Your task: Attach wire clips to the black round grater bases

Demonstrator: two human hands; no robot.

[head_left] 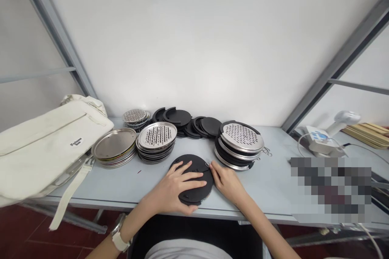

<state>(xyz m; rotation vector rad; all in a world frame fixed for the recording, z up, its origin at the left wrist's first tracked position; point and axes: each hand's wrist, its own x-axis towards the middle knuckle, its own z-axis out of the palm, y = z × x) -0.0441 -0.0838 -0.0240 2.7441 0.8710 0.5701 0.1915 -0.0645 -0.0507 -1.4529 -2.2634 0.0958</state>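
Observation:
A round black disc (199,165) lies on the grey table (273,182) near its front edge, with a thin metal rim showing beneath it. My left hand (174,190) lies flat on top of the disc with its fingers spread. My right hand (226,180) touches the disc's right edge, its fingers curled against the rim at a small metal clip. What the right fingers pinch is too small to name. A watch sits on my left wrist.
Behind the disc stand stacks of plain metal plates (114,150), perforated metal plates (156,139), loose black discs (182,119) and a stack of assembled pieces (240,145). A white bag (45,145) lies at left. A white device (328,133) with cable sits at right.

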